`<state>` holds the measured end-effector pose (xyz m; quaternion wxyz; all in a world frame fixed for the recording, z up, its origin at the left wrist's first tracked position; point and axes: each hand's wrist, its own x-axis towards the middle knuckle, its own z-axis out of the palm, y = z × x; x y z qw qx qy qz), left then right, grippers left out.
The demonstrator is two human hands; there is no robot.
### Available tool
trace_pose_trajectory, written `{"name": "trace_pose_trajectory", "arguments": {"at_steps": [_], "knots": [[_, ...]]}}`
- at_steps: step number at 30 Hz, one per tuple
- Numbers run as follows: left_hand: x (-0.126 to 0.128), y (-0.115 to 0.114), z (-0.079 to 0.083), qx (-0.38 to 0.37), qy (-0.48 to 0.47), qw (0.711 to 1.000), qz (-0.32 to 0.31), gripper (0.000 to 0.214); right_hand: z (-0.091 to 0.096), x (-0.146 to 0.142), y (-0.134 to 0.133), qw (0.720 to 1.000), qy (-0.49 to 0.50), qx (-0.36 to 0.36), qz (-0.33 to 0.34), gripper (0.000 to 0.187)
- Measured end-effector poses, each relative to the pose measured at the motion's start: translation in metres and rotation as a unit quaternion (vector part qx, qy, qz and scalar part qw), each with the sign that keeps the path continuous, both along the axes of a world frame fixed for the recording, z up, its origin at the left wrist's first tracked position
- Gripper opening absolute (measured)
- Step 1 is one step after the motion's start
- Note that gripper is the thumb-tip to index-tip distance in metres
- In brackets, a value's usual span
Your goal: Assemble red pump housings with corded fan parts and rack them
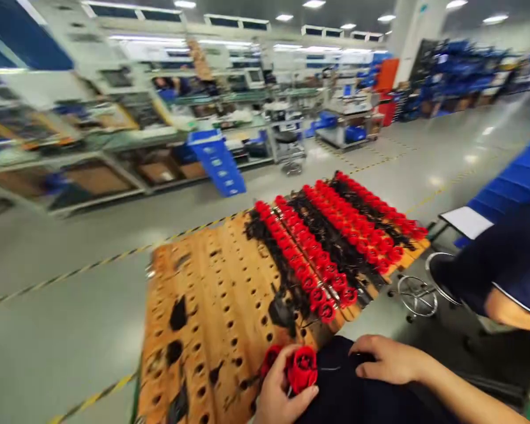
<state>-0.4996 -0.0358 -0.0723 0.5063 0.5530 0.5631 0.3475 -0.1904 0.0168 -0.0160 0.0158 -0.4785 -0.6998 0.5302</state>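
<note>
My left hand (285, 383) is closed around a red round part (302, 368) with a dark centre, held at the near edge of the wooden board. A second red part (271, 357) shows just behind its fingers; whether the hand grips that one too is unclear. From the held part a thin dark wire sticks out to the right. My right hand (391, 358) is over my dark clothing, thumb and fingers apart, with nothing visible between them. Long rows of similar red parts (291, 253) with black wires stand on the board's right half.
The wooden board (212, 271) has many drilled holes and several black pieces on its left side. To the right sits a person (503, 259) in dark clothing, near a wheeled stool (417, 295). A blue bin (218, 162) and workbenches stand farther back.
</note>
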Motion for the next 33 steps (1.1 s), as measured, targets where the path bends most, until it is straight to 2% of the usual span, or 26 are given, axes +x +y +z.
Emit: {"name": "trace_pose_trajectory", "arguments": {"at_steps": [3,5,7,9,11,12,14,16,18,20,22,26,29,31,33], "knots": [[-0.028,-0.003,-0.006,-0.062,-0.081,0.994,-0.03,0.078,0.024,-0.018,0.024,0.993,-0.085,0.026,0.076,0.036],[-0.045,-0.009,-0.002,-0.072,-0.114,0.99,-0.038,0.074,0.048,-0.041,0.037,0.982,-0.102,0.068,0.146,0.028],[-0.061,-0.014,0.005,-0.074,-0.138,0.987,-0.03,0.063,0.075,-0.071,0.05,0.968,-0.083,0.13,0.198,0.022],[-0.08,-0.013,0.013,-0.076,-0.148,0.986,-0.004,0.056,0.099,-0.105,0.067,0.95,-0.047,0.216,0.222,0.023],[-0.099,-0.003,0.015,-0.071,-0.149,0.986,0.031,0.056,0.113,-0.139,0.087,0.922,-0.006,0.303,0.24,0.028],[-0.107,0.005,0.013,-0.065,-0.14,0.987,0.054,0.056,0.115,-0.156,0.097,0.906,0.013,0.34,0.251,0.031],[-0.119,0.025,0.002,-0.043,-0.106,0.988,0.101,0.053,0.103,-0.184,0.117,0.877,0.033,0.395,0.272,0.037],[-0.123,0.047,-0.016,-0.015,-0.067,0.991,0.119,0.05,0.076,-0.204,0.132,0.867,0.005,0.413,0.279,0.042],[-0.121,0.066,-0.037,0.005,-0.049,0.993,0.108,0.05,0.044,-0.21,0.137,0.876,-0.051,0.399,0.266,0.046],[-0.113,0.077,-0.055,0.006,-0.047,0.995,0.083,0.049,0.018,-0.202,0.129,0.896,-0.072,0.378,0.223,0.049],[-0.106,0.08,-0.068,-0.001,-0.043,0.997,0.061,0.045,0.005,-0.18,0.108,0.917,-0.038,0.365,0.154,0.047],[-0.103,0.076,-0.079,-0.001,-0.026,0.998,0.048,0.044,0.004,-0.108,0.05,0.947,0.015,0.318,-0.029,0.035],[-0.105,0.074,-0.071,-0.011,0.003,0.999,0.049,0.05,-0.001,-0.043,0.008,0.95,-0.025,0.259,-0.172,0.033],[-0.1,0.07,-0.055,-0.011,0.055,0.998,0.04,0.052,-0.012,-0.002,-0.022,0.938,-0.063,0.218,-0.262,0.034],[-0.085,0.065,-0.033,0.001,0.128,0.991,0.029,0.05,-0.027,0.032,-0.058,0.919,-0.091,0.189,-0.333,0.034]]}}
